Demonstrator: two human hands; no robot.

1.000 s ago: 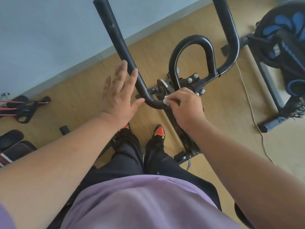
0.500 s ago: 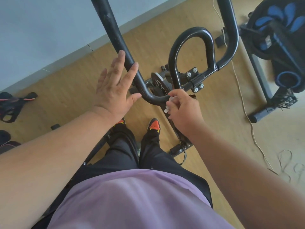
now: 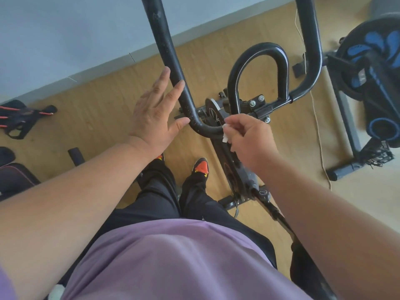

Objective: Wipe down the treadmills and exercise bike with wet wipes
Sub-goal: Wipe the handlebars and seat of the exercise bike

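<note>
Head view: exercise bike [image 3: 229,169] stands right in front of you on the wood floor [image 3: 91,118]. Your left hand [image 3: 155,118] lies flat, fingers straight, against the black handlebar [image 3: 171,55]. Your right hand [image 3: 249,137] pinches a small white wet wipe [image 3: 226,136] at the bar's bend.

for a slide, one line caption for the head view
Right hand pinches a wet wipe at the handlebar bend of an exercise bike; left hand rests open against the bar.
</note>
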